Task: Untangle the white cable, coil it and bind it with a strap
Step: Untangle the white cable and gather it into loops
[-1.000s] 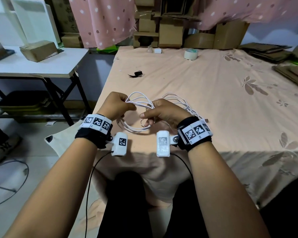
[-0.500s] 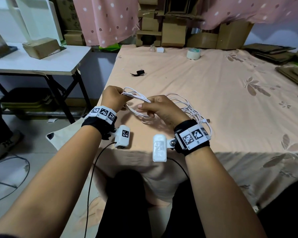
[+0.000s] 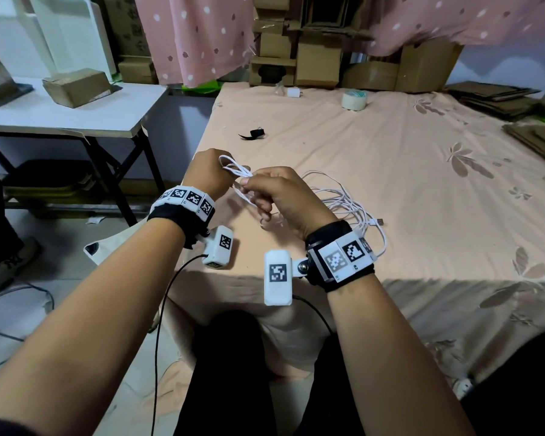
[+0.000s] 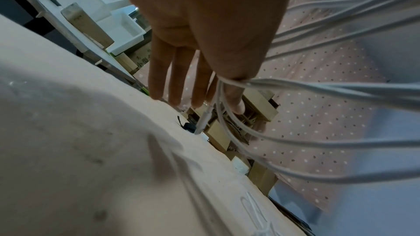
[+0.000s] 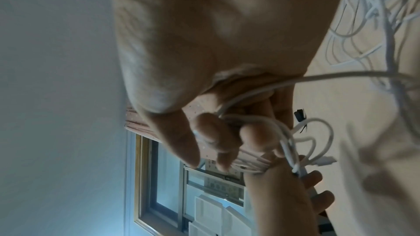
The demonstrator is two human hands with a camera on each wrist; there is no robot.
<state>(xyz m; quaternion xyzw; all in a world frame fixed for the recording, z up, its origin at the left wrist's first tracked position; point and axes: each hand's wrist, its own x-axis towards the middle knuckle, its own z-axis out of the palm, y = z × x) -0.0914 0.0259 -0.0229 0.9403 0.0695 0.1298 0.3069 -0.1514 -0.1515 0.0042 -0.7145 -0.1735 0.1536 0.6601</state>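
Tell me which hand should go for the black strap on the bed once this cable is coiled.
Probably the left hand. The black strap lies just beyond it on the bed, nearer than to the right hand. But both hands grip the white cable, so the right must take the whole coil first.

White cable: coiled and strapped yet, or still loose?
Loose. White cable sprawls in uneven loops on the bed, pinched by both hands; black strap lies apart, unused.

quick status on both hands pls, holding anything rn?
Left hand: pinches several loops of the white cable between thumb and forefinger, other fingers straight.
Right hand: fingers curled, gripping the same cable bundle.
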